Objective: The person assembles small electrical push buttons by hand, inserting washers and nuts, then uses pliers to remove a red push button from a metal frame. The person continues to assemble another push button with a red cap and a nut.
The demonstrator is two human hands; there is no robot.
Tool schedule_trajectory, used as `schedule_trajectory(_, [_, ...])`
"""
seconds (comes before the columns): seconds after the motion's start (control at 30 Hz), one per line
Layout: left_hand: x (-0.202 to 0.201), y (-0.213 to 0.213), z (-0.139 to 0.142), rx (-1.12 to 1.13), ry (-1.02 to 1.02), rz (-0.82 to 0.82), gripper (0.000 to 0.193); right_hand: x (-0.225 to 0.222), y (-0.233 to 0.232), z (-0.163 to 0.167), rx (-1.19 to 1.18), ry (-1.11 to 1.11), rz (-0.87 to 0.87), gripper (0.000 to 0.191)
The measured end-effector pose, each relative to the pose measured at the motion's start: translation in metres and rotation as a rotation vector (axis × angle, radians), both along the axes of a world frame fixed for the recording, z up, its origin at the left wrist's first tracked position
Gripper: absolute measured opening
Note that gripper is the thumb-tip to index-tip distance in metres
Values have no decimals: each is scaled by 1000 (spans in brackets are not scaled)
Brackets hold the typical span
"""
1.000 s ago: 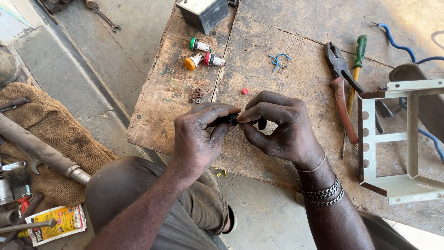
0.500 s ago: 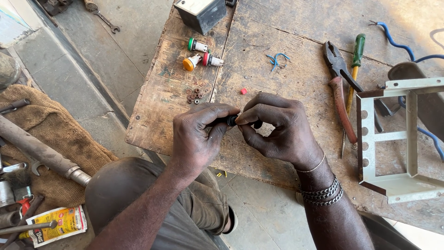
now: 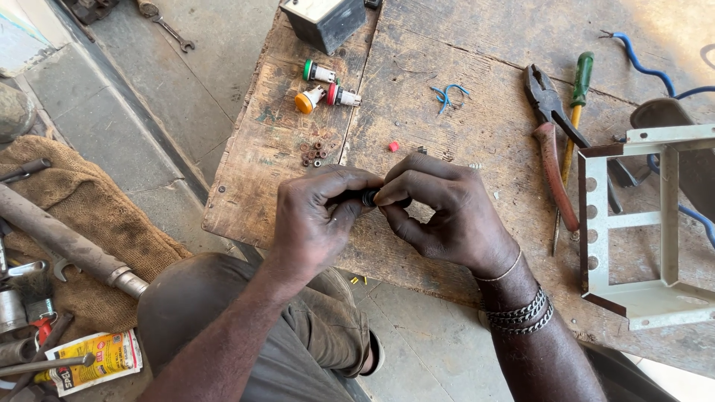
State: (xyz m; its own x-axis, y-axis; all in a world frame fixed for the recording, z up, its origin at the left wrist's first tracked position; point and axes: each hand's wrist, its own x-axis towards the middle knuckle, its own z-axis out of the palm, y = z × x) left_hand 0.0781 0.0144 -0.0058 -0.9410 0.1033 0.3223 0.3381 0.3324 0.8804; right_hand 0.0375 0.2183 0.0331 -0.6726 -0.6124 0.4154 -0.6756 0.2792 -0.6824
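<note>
My left hand and my right hand meet over the near part of a worn wooden workbench. Both pinch one small black cylindrical part between thumbs and fingertips; most of it is hidden by my fingers. Just beyond my hands lie a tiny red piece and a small heap of rusty nuts and washers. Farther back sit three small indicator lamps with green, orange and red caps.
Red-handled pliers and a green-handled screwdriver lie right of my hands, beside a pale metal frame. A dark box stands at the bench's far edge. Blue wire bits lie mid-bench. Pipes and wrenches rest on sacking at left.
My fingers have shifted slightly around the small black part; the hands stay in the same place over the bench.
</note>
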Motion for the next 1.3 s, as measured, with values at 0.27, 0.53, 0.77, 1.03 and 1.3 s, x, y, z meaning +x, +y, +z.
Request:
schedule_trajectory(0.27, [0, -2, 4, 131, 27, -66, 31, 0, 4, 3, -114, -50, -33, 19])
schedule_trajectory(0.53, [-1, -1, 6, 104, -20, -40, 32, 2, 3, 2, -79, -6, -57, 18])
schedule_trajectory(0.77, [1, 0, 4, 139, -49, -44, 33, 3, 4, 0, -84, 4, -60, 16])
schedule_trajectory(1.03, [3, 1, 1, 158, -97, -38, 33, 2, 7, 0, -101, -5, -44, 15])
schedule_trajectory(1.3, [1, 0, 1, 98, -28, -30, 31, 1, 6, -1, -76, -30, -32, 15])
